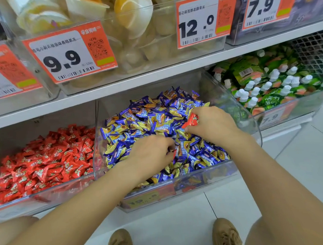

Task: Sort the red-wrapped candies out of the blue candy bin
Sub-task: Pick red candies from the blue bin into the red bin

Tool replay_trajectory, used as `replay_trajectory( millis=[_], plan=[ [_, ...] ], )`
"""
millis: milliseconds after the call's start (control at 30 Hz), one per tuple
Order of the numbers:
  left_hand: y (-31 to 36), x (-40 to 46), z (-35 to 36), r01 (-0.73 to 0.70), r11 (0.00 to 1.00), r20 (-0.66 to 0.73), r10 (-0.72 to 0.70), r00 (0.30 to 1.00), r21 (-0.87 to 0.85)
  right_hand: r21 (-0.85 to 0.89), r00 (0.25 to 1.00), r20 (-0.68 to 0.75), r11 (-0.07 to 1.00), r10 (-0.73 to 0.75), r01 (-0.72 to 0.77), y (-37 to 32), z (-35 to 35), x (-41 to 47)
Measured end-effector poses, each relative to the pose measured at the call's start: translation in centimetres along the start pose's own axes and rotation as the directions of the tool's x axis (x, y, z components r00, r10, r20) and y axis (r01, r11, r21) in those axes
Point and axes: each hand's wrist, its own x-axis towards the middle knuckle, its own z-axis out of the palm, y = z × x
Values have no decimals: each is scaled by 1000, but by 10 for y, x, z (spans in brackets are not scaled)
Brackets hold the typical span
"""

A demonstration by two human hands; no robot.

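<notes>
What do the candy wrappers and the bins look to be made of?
Blue candy wrappers: glossy film, probably plastic or foil, going by the crinkles and glints. The red candy in the right hand looks alike. Blue candy bin: clear hard plastic, see-through with shiny edges.

Orange price tag [69, 52] reading 9.9, next tag [206, 19] 12.0, right tag [267, 3] 7.9, lower bin label [271, 119] 7.9

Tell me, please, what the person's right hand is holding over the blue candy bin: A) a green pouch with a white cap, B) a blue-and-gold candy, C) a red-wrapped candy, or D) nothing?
C: the right hand has its fingers curled round a red-wrapped candy, held just above the blue candy bin.
</notes>
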Motion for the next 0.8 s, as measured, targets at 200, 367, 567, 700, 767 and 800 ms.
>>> replay_trajectory(
  millis=[200,367,567,700,767,800],
  plan=[
    [-3,-8,-3,-95,995,54,95,994,-8,269,992,-100,962,76,-46,6,-21,-6],
    [8,-2,-11,-181,952,27,180,983,248,448,994,26,888,103,-104,9,-24,-16],
    [-11,-3,-36,33,965,-105,-62,993,-260,710,970,147,662,192,-239,16,-29,-18],
    [-5,9,-49,-12,669,-212,-218,953,-743,770,975,205,601,88,-217,11,-28,-20],
    [7,14,-49,-48,595,-230,-233,945,-802,801,976,217,568,13,-186,7,-26,-21],
    [12,15,-48,-60,595,-240,-229,943,-802,814,975,221,555,-27,-169,5,-25,-22]
  ],
)
